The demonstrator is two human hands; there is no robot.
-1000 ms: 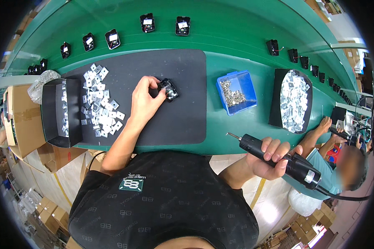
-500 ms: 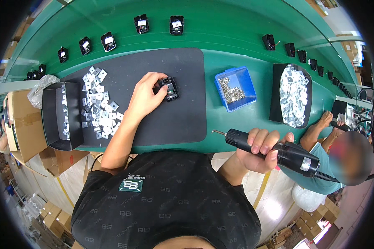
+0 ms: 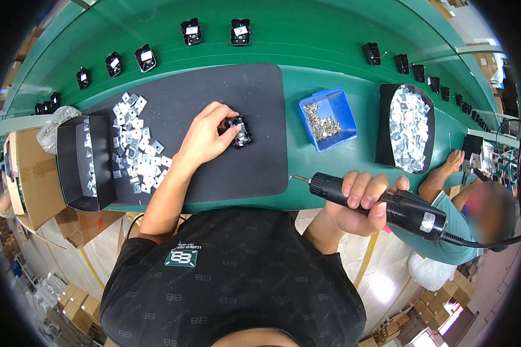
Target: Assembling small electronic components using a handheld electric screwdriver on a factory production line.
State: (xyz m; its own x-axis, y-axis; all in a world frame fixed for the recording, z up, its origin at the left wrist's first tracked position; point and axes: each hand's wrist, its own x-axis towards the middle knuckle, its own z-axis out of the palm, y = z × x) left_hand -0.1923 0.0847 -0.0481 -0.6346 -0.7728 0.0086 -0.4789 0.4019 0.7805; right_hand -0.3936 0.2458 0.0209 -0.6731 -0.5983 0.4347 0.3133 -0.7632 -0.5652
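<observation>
2 hands in view, both occupied. L hand (image 3: 207, 134) pinches small blk unit (image 3: 245, 139) btwn thumb & fingers, grip narrow; unit sits on dark mat (image 3: 255, 170), upper-R part, in from mat's R edge. R hand (image 3: 362, 199) wrapped round blk power screwdriver (image 3: 408, 213), bit pointing L, tip just beside mat's R edge near lower corner; tip height over bench (image 3: 341, 168) can't tell. Open mat btwn unit & R edge, also below unit toward front edge. Green strip btwn mat & blue bin (image 3: 342, 110) w/ screws (image 3: 324, 126). Metal plates (image 3: 136, 147) loose along mat's L side, up near L blk box (image 3: 103, 168). R blk box (image 3: 384, 133), full of plates, stands just R of bin.
</observation>
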